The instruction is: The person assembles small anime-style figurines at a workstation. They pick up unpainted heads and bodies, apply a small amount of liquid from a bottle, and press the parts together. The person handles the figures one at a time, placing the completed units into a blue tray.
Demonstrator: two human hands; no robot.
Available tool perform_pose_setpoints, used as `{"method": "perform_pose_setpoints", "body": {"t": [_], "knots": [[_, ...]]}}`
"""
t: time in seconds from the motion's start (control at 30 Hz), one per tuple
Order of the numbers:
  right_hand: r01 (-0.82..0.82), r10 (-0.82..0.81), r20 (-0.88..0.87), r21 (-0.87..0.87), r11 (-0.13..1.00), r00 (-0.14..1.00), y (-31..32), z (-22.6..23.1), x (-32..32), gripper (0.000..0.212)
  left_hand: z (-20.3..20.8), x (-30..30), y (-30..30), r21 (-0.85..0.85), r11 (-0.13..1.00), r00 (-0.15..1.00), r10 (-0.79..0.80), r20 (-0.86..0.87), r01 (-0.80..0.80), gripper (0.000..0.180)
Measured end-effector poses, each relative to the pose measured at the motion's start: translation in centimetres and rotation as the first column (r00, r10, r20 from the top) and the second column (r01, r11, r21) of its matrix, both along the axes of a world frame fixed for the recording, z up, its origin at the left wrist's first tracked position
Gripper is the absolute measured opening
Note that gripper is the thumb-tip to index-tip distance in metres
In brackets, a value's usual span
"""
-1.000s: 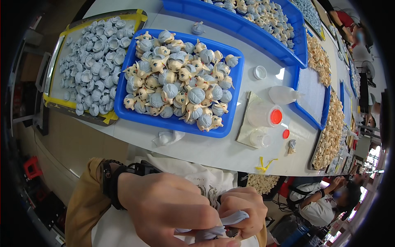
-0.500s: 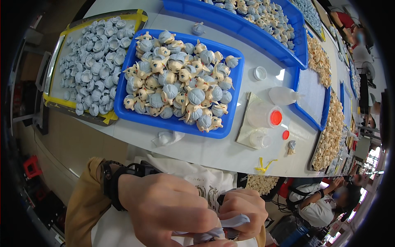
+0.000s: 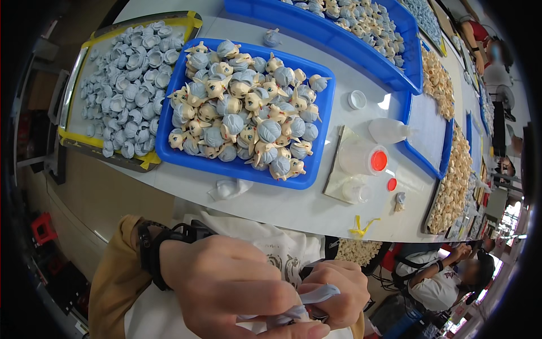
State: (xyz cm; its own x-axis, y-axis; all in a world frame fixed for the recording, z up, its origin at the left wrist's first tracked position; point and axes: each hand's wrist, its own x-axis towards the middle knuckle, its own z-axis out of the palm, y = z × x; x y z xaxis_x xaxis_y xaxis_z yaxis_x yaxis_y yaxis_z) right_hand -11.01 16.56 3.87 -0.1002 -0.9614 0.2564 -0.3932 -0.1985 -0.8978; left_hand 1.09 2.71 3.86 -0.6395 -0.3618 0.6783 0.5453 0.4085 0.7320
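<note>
Low in front of my body, my left hand (image 3: 231, 285) and my right hand (image 3: 337, 287) meet around a small doll head (image 3: 320, 293) with pale blue-grey hair. A curved hair strand sticks out between the hands, and the fingers cover most of the rest. Both hands are closed, the left thumb and fingers pinching from the left and the right fingers curled in from the other side. Ahead on the table, a blue tray (image 3: 160, 146) is heaped with similar doll heads that have pointed ears and blue-grey hair.
Left, a yellow-edged tray (image 3: 76, 137) holds blue-grey hair shells (image 3: 132, 90). Right of the middle stand a white squeeze bottle (image 3: 388, 131), a clear jar (image 3: 355, 158) with a red opening, and a red cap (image 3: 392, 185). Beyond is a larger blue bin (image 3: 339, 42). Another person (image 3: 437, 288) sits at right.
My hands have shifted slightly, and the hair strand between them has tilted and risen a little. The trays and other things on the table look the same.
</note>
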Motion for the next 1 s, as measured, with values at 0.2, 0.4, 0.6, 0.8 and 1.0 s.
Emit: {"method": "perform_pose_setpoints", "body": {"t": [0.2,0.4,0.6,0.8,1.0], "knots": [[-0.048,0.049,0.026,-0.042,0.998,0.998,-0.1,-0.4,-0.2,0.029,-0.6,0.1,0.4,0.038,0.999,1.0,-0.005,-0.011,0.005,0.015],[0.272,-0.287,-0.158,-0.113,0.956,0.945,-0.3,-0.2,1.9,0.03,-0.1,0.3,0.3,0.128,0.991,0.995,-0.061,0.083,0.05,0.014],[-0.02,0.033,0.204,-0.063,0.998,0.978,-0.8,-0.7,0.6,0.023,-0.8,0.0,0.3,0.122,0.984,0.991,-0.127,-0.042,0.131,0.012],[0.088,-0.044,0.196,-0.224,0.97,0.98,-0.4,-1.6,0.7,0.022,-0.6,0.1,0.3,0.107,0.988,0.994,-0.107,-0.024,0.109,0.009],[0.096,-0.091,0.032,-0.224,0.97,0.995,-1.4,-0.8,0.7,0.021,-0.3,-0.1,0.7,0.094,0.996,1.0,0.008,-0.016,-0.006,0.01]]}}
